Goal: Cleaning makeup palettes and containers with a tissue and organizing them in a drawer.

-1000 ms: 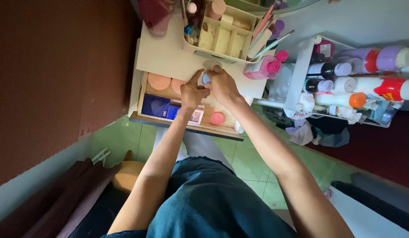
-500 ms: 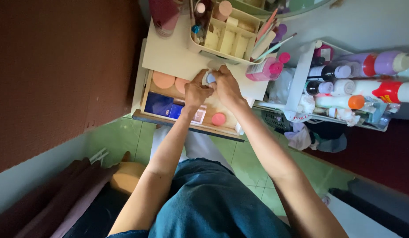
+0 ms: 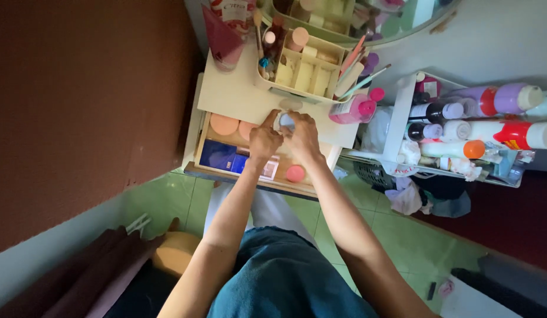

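My left hand [image 3: 265, 139] and my right hand [image 3: 303, 135] meet over the front edge of a small white vanity table [image 3: 235, 91]. Between their fingertips they pinch a small pale blue and white container [image 3: 285, 122]; most of it is hidden by my fingers. Below the hands an open wooden drawer [image 3: 198, 141] holds two peach round sponges [image 3: 224, 124], a dark blue box [image 3: 217, 154] and a small pink round case [image 3: 295, 173]. A small oval lid-like piece [image 3: 290, 104] lies on the tabletop just beyond my hands.
A cream organiser [image 3: 303, 70] with brushes and bottles stands at the table's back, a pink bottle [image 3: 355, 108] beside it. A white rack [image 3: 403, 112] at right holds several lying bottles. A brown wall is at left, green floor tiles below, cloths on the floor.
Both hands stay together on the small container and have shifted slightly nearer the drawer. The camera has tilted, so the table sits lower in view and the mirror edge shows.
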